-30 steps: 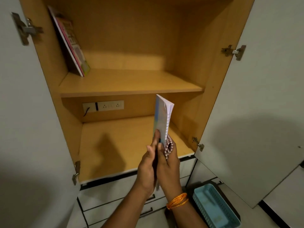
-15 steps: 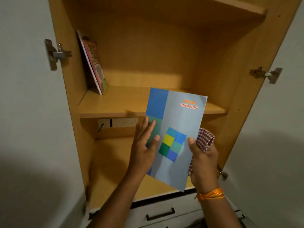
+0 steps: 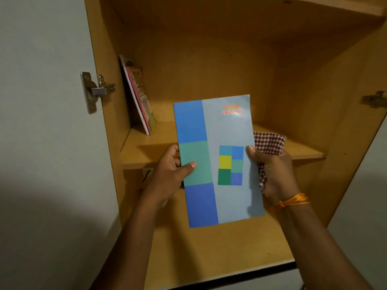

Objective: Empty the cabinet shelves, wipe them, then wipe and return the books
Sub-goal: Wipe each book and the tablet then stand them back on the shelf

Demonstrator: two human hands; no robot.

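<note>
1. Right now the left hand (image 3: 169, 174) grips the left edge of one notebook (image 3: 217, 162): its thumb lies flat on the green block of the cover, and the other fingers (image 3: 172, 150) curl round behind the edge.
2. The right hand (image 3: 272, 172) holds the notebook's right edge, thumb pressed on the pale blue cover beside the small coloured squares, the remaining fingers hidden behind it.
3. That same right hand also has one red-and-white checked cloth (image 3: 269, 143) bunched in its palm; the cloth sticks out above the hand and touches the notebook's right edge.
4. The notebook is held upright, cover facing the camera, in front of the open cabinet and across the front edge of the middle shelf (image 3: 150, 147). Its cover reads "CHAMPION" in red near the top right.
5. Books on the middle shelf: a small leaning group (image 3: 139, 99) at the far left, tilted against the cabinet's left wall. At least two covers show, one white-edged and one pink; I cannot tell whether there are more.
6. Shelves in view: three, namely the middle one, a lower one (image 3: 209, 252) beneath the notebook, and the underside of an upper one (image 3: 335, 5) at the top right.
7. Door hinges: two, one on the left door (image 3: 95, 91) and one at the right edge (image 3: 374, 100).
8. One orange thread band (image 3: 293, 200) circles the right wrist.
</note>
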